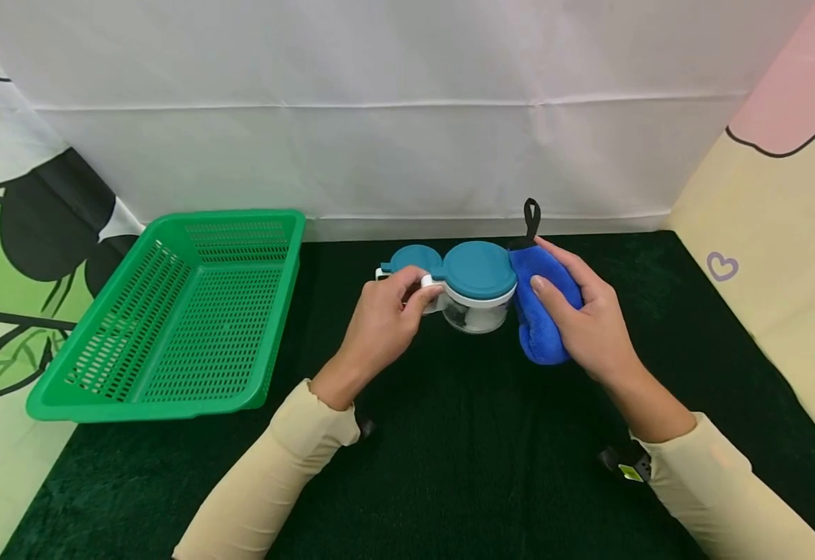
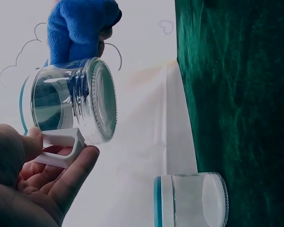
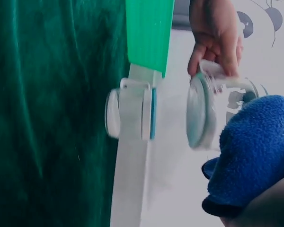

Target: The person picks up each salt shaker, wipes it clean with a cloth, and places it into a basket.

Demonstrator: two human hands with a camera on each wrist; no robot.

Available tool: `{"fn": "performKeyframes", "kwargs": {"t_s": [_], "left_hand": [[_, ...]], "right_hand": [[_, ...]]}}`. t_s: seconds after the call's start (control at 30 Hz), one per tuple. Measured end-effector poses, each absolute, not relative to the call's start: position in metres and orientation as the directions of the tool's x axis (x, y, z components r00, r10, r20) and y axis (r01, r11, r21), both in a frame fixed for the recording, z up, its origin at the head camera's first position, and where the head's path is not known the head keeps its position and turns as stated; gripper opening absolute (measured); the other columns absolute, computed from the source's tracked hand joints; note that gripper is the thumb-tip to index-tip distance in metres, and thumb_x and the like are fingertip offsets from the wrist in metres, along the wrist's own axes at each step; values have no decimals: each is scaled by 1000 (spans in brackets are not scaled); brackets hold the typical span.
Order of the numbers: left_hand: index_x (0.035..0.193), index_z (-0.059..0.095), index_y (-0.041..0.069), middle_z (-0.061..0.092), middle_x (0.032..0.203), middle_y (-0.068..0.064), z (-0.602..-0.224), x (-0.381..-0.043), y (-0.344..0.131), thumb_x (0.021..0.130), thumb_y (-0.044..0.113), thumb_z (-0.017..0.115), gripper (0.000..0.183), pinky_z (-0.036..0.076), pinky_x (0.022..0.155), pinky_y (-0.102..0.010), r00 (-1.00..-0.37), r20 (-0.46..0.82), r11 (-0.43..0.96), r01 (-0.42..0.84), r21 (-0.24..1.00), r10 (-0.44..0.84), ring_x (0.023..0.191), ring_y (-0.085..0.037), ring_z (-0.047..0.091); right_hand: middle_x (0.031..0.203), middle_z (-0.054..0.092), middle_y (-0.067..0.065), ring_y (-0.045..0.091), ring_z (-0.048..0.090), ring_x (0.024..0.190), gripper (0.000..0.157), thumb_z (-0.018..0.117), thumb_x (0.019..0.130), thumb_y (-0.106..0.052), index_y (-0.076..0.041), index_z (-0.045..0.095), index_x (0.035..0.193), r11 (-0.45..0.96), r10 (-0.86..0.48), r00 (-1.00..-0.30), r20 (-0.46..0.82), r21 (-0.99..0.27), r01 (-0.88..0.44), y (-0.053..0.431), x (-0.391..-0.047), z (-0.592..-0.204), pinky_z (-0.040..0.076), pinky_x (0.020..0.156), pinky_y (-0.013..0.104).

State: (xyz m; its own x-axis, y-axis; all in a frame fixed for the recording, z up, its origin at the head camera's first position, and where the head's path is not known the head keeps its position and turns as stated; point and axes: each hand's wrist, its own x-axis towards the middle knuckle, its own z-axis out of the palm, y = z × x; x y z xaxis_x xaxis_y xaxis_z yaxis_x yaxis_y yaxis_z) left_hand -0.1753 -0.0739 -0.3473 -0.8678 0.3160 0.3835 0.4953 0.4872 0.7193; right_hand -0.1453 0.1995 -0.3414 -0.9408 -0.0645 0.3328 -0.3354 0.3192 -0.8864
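Left hand pinches white plastic handle of clear cylindrical teal-lidded glass jar; right hand, at jar's 3 o'clock, grips fuzzy blue cloth.

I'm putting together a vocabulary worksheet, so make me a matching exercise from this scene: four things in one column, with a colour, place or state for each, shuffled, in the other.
1. Basket
2. Cloth
3. Nearer jar
4. Farther jar

A. gripped by its handle in the left hand
B. teal-lidded, standing on the table
C. green and slotted
D. blue, held in the right hand

Pairs: 1-C, 2-D, 3-A, 4-B
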Motion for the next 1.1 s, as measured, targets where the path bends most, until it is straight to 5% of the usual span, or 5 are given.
{"fn": "performKeyframes", "kwargs": {"t_s": [0.23, 0.6, 1.1], "left_hand": [[108, 69, 9, 70, 95, 0, -344, -176, -72, 105, 28, 63, 20, 56, 72, -32, -878, 376, 466, 476, 746, 295, 79, -15, 60], [110, 65, 7, 75, 107, -4, -344, -175, -70, 103, 22, 66, 17, 59, 84, -31, -888, 367, 348, 448, 823, 277, 93, -11, 72], [109, 62, 6, 76, 100, -2, -345, -173, -70, 100, 17, 71, 17, 60, 74, -29, -897, 347, 307, 424, 852, 275, 84, -11, 71]], "right_hand": [[151, 49, 5, 31, 50, 133, 48, 53, 110, -26, -23, 45, 156, 234, -16, -949, 314, -922, -308, 190, -146, -343, 41, 106, 62], [151, 49, 5, 29, 50, 133, 47, 53, 110, -27, -22, 45, 156, 219, -4, -950, 313, -926, -306, 189, -147, -343, 43, 106, 59], [151, 49, 6, 28, 50, 132, 47, 53, 110, -25, -20, 45, 156, 221, 2, -944, 329, -921, -320, 187, -148, -347, 44, 105, 55]]}}
